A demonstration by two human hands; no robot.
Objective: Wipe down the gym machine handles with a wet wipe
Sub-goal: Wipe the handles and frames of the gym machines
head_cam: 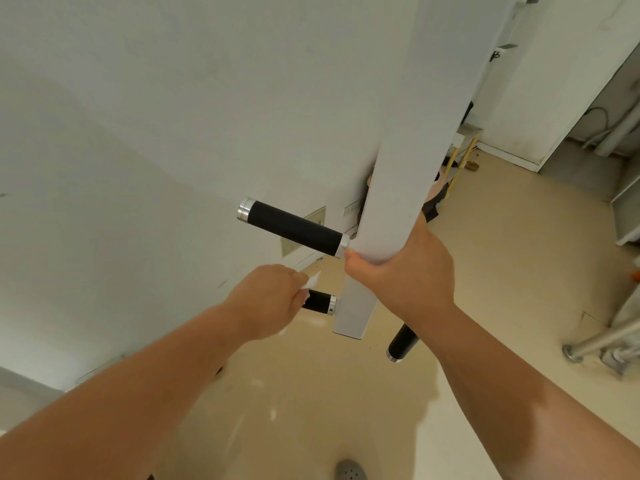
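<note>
A white square machine post (pixel 398 188) runs down the middle of the view. Black grip handles with silver end caps stick out of it: an upper left handle (pixel 294 228), a lower left handle (pixel 318 302) and a lower right handle (pixel 403 342). My left hand (pixel 268 301) is closed around the outer end of the lower left handle with a white wet wipe (pixel 311 281) bunched in its fingers; most of the wipe is hidden. My right hand (pixel 407 275) grips the post just below the upper handle.
A white wall (pixel 138 168) stands close on the left. Beige floor (pixel 346 393) lies below, with a grey perforated shoe tip (pixel 350 471) at the bottom edge. A chrome tube frame (pixel 599 341) stands at the right, and a wooden-legged stand (pixel 464 150) behind the post.
</note>
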